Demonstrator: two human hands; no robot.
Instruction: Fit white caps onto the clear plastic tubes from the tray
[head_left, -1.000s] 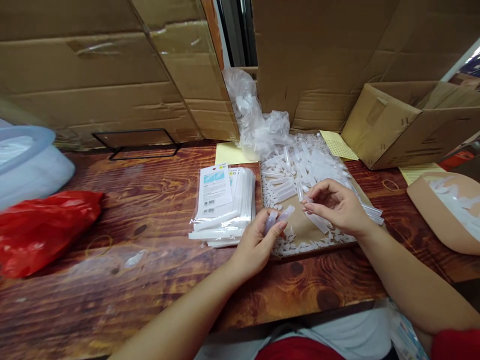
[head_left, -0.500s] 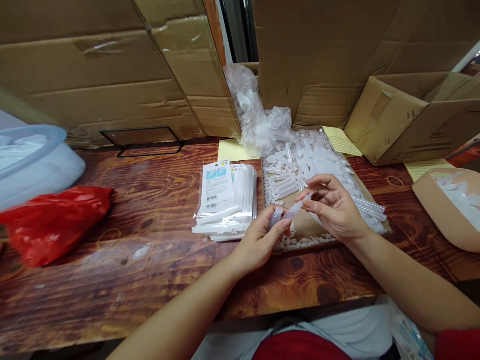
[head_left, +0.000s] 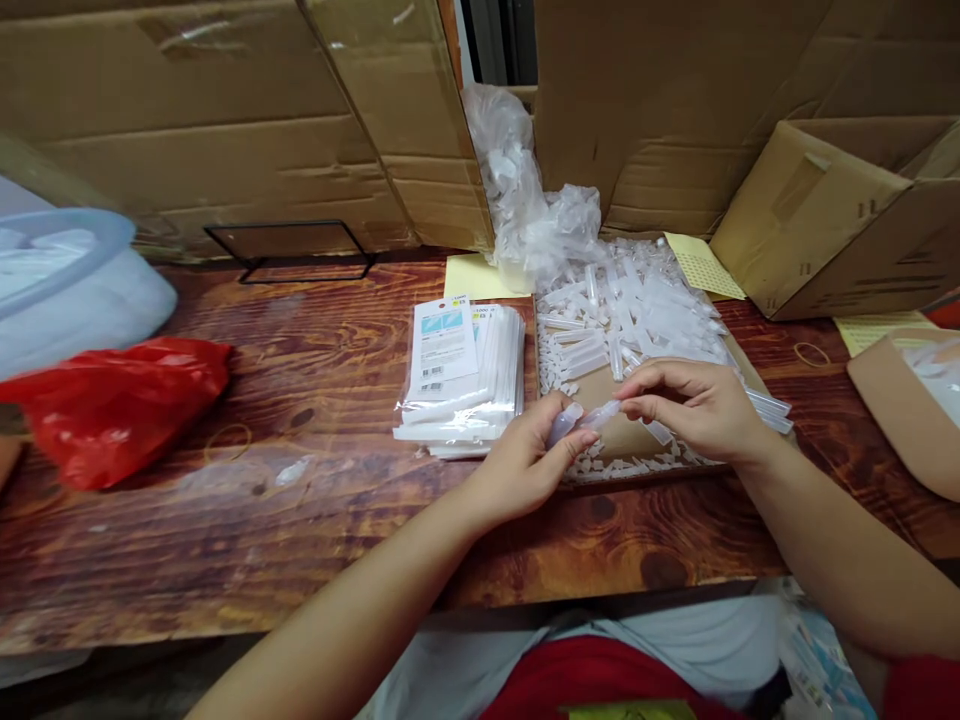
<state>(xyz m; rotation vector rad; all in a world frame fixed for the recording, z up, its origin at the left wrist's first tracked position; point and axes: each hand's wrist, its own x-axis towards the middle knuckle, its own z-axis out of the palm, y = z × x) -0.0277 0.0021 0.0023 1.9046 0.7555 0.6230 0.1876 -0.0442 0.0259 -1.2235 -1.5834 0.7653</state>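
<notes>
My left hand (head_left: pixel 529 462) is closed round two small translucent plastic pieces. One is a blunt cylinder (head_left: pixel 564 424); the other is a tapered tube (head_left: pixel 600 414) that points to the right. The thumb and forefinger of my right hand (head_left: pixel 694 408) pinch the narrow end of the tapered tube. Both hands are over the front of a shallow cardboard tray (head_left: pixel 615 437). Inside it lie clear plastic tubes (head_left: pixel 589 352) and many tiny white pieces (head_left: pixel 555 370). Left of the tray, near my left hand, is a stack of clear packets (head_left: pixel 495 375) with a printed card (head_left: pixel 442 345) on top.
A crumpled clear bag (head_left: pixel 551 225) is behind the tray. Yellow sheets (head_left: pixel 480 278) lie nearby. Cardboard boxes (head_left: pixel 817 215) stand at the back right, with a tan bin (head_left: pixel 900 410) at the right edge. On the left are a red bag (head_left: pixel 127 405), a pale tub (head_left: pixel 90 300) and a wire stand (head_left: pixel 300 275).
My right fingers have closed into a pinch on the tapered tube's tip. My view has tipped down a little, so the table sits higher in the picture.
</notes>
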